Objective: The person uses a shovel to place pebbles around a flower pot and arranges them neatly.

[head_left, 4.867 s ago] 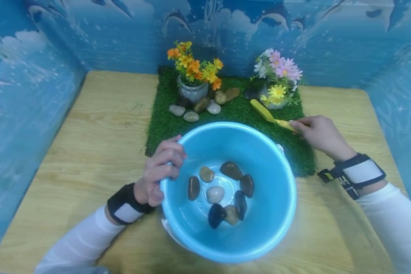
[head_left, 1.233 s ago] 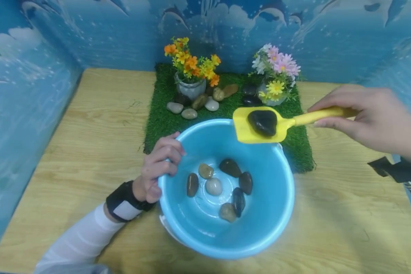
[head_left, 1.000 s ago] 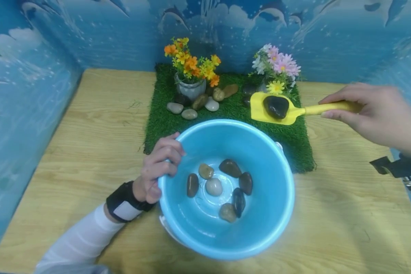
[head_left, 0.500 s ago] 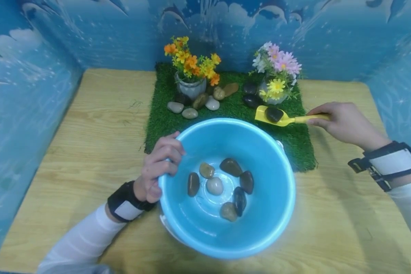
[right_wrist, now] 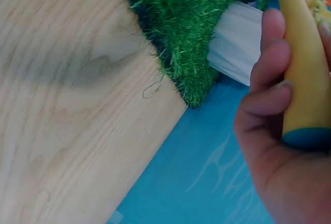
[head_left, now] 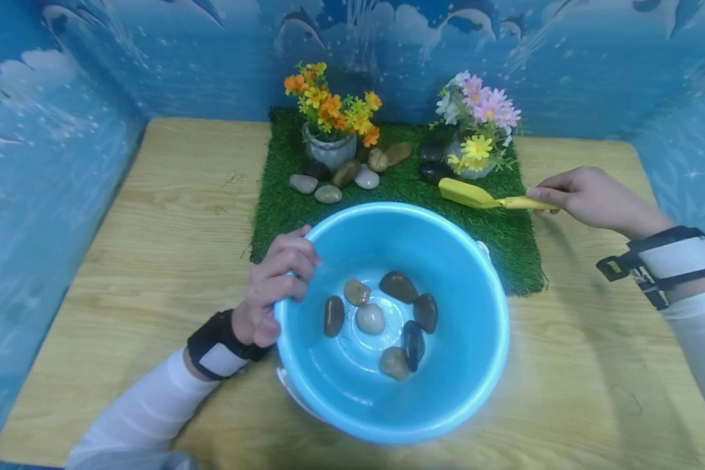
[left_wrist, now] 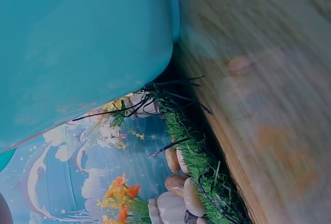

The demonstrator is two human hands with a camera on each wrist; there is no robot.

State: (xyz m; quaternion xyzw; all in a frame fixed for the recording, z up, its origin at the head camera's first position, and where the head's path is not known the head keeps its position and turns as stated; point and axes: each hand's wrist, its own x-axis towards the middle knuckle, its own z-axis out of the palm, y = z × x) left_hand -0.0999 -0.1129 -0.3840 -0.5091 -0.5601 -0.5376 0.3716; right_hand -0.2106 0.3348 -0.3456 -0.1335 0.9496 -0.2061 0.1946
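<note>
My left hand (head_left: 284,277) grips the left rim of a light blue bucket (head_left: 476,378), fingers hooked over the edge. Several smooth stones lie on the bucket's bottom, a white stone (head_left: 370,318) among them. My right hand (head_left: 593,202) holds the yellow handle of a toy shovel (head_left: 470,194). The shovel's blade is tipped over the artificial grass mat (head_left: 399,189), beside a black stone (head_left: 435,172) near the right flowerpot. No stone shows on the blade; whatever is behind it is hidden. In the right wrist view, fingers curl round the shovel handle (right_wrist: 306,69).
At the back left of the mat stands a pot of orange flowers (head_left: 331,151), with several stones around it. A pot with pink and yellow flowers (head_left: 476,143) is at the back right. Dolphin-printed blue walls (head_left: 211,65) enclose the wooden table (head_left: 170,215).
A black stone left the bucket on the shovel and was carried back over the mat. The blade has since tipped, and the stone no longer shows on it. The left hand keeps its place.
</note>
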